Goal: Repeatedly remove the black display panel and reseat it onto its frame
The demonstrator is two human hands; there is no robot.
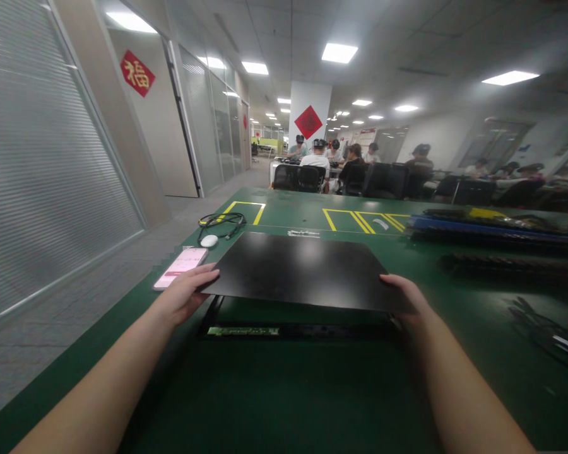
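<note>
A flat, dark, glossy rectangular panel [298, 271] is held level between both hands, above the green table. My left hand [187, 293] grips its left edge, thumb below and fingers at the side. At the opposite edge, my right hand [404, 295] is closed on the panel, part of its fingers hidden beneath. Under the panel lies a thin black frame [341, 332] with a green circuit strip [243, 331] along its near side. The panel covers most of the frame's far part.
A lit phone [180, 270], a white mouse [209, 241] and a coiled black cable [222, 219] lie at the left. Blurred dark strips and a blue piece [492, 228] are at the right, with loose cables [544, 328]. People sit beyond the green table [284, 391].
</note>
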